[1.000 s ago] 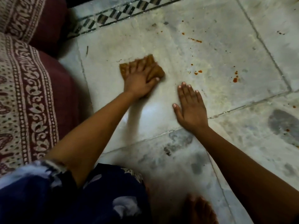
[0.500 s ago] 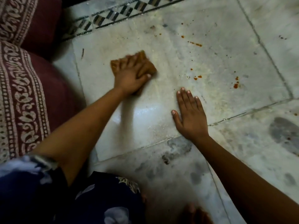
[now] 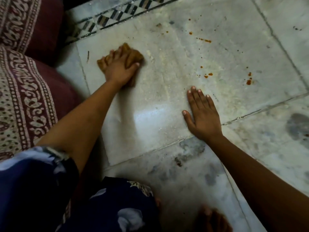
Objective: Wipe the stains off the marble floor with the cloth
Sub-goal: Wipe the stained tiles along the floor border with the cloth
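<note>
My left hand (image 3: 119, 67) presses a folded brown cloth (image 3: 136, 55) flat against the marble floor (image 3: 175, 81), near the left edge of a large pale tile. Most of the cloth is under my fingers; its far and right edges stick out. My right hand (image 3: 203, 114) lies flat on the same tile, palm down, fingers spread, holding nothing. Orange-red stains dot the tile to the right: one cluster (image 3: 208, 75) just beyond my right fingertips, a bigger blot (image 3: 249, 82) further right, and a streak (image 3: 204, 40) at the far side.
Maroon patterned cushions (image 3: 28, 101) line the left side, close to my left arm. A black-and-white inlaid border (image 3: 117, 15) runs along the far edge. My dark blue floral garment (image 3: 108, 206) and my foot (image 3: 212, 218) are at the bottom. Grey smudges (image 3: 297, 126) mark the nearer tiles.
My left hand has slid the cloth to the left and slightly away across the tile. My right hand has stayed planted in place.
</note>
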